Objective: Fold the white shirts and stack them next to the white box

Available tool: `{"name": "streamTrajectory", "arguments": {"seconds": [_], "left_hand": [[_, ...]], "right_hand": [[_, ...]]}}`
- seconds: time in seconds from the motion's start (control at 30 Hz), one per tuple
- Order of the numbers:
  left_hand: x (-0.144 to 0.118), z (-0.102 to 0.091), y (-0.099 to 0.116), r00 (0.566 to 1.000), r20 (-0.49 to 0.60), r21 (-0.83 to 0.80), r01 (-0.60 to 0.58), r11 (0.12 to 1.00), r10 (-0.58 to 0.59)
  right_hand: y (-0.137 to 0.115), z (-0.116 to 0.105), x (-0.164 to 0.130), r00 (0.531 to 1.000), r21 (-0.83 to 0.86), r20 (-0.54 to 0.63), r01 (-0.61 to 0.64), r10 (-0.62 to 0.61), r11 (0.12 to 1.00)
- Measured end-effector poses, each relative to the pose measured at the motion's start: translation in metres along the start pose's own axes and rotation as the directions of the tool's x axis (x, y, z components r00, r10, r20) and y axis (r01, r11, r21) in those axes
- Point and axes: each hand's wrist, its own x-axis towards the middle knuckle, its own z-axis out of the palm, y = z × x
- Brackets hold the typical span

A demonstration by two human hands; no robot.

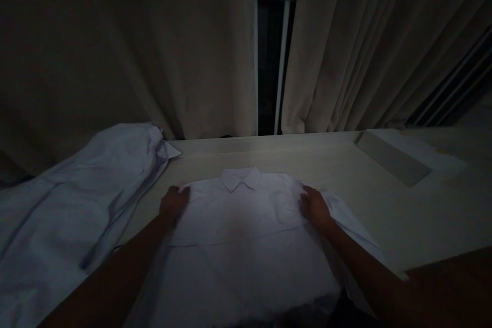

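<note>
A white collared shirt (246,230) lies flat on a pale table (403,215), collar pointing away from me. My left hand (173,204) rests on the shirt's left shoulder, fingers curled down onto the cloth. My right hand (315,207) presses on the right shoulder, where a sleeve spreads out to the right. The light is dim, so I cannot make out whether either hand pinches the fabric or only lies on it.
A heap of white cloth (73,215) lies to the left of the shirt. A flat grey slab (392,159) sits at the back right of the table. Beige curtains (154,51) hang behind, parted over a dark window (272,61).
</note>
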Motion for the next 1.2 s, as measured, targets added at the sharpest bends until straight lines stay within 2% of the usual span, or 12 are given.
{"name": "streamTrajectory", "arguments": {"seconds": [0.07, 0.17, 0.3, 0.4, 0.47, 0.63, 0.7, 0.77, 0.87, 0.97, 1.07, 1.2], "left_hand": [[0.002, 0.006, -0.003, 0.999, 0.009, 0.006, 0.039, 0.999, -0.039], [0.007, 0.015, -0.008, 0.998, 0.054, 0.022, 0.033, 0.999, -0.034], [0.013, 0.029, -0.007, 0.992, 0.127, 0.006, -0.011, 1.000, 0.010], [0.017, 0.039, 0.001, 0.987, 0.156, -0.049, -0.016, 0.999, 0.023], [0.020, 0.043, 0.009, 0.988, 0.153, -0.090, -0.001, 0.996, 0.015], [0.009, 0.035, 0.024, 0.997, 0.061, -0.187, 0.056, 0.981, -0.046], [-0.015, 0.029, 0.020, 0.999, -0.012, -0.222, 0.044, 0.974, -0.048], [-0.051, 0.027, 0.009, 0.997, -0.079, -0.245, 0.005, 0.969, -0.025], [-0.114, 0.035, -0.014, 0.985, -0.152, -0.257, -0.114, 0.960, 0.076], [-0.156, 0.044, -0.034, 0.916, -0.274, -0.203, -0.353, 0.914, 0.293], [-0.162, 0.045, -0.042, 0.860, -0.314, -0.127, -0.457, 0.880, 0.401], [-0.152, 0.037, -0.043, 0.859, -0.275, -0.079, -0.469, 0.880, 0.433]], "right_hand": [[0.014, 0.003, -0.006, 0.992, -0.099, 0.042, 0.120, -0.116, 0.988], [0.046, 0.009, -0.012, 0.986, -0.182, 0.120, 0.136, -0.115, 0.974], [0.081, 0.002, 0.003, 0.980, -0.333, 0.123, 0.190, -0.158, 0.924], [0.087, -0.016, 0.022, 0.960, -0.446, 0.170, 0.276, -0.222, 0.851], [0.078, -0.028, 0.030, 0.952, -0.522, 0.190, 0.304, -0.239, 0.797], [0.020, -0.031, 0.020, 0.957, -0.629, 0.088, 0.269, -0.276, 0.729], [-0.010, -0.020, 0.013, 0.943, -0.595, 0.103, 0.314, -0.317, 0.740], [-0.044, -0.003, 0.009, 0.921, -0.512, 0.156, 0.385, -0.358, 0.768], [-0.103, 0.034, 0.015, 0.882, -0.324, 0.251, 0.466, -0.400, 0.824], [-0.170, 0.084, 0.028, 0.843, -0.173, 0.347, 0.489, -0.412, 0.855], [-0.231, 0.139, 0.043, 0.824, -0.142, 0.394, 0.491, -0.407, 0.859], [-0.280, 0.199, 0.058, 0.858, -0.178, 0.429, 0.386, -0.282, 0.905]]}}
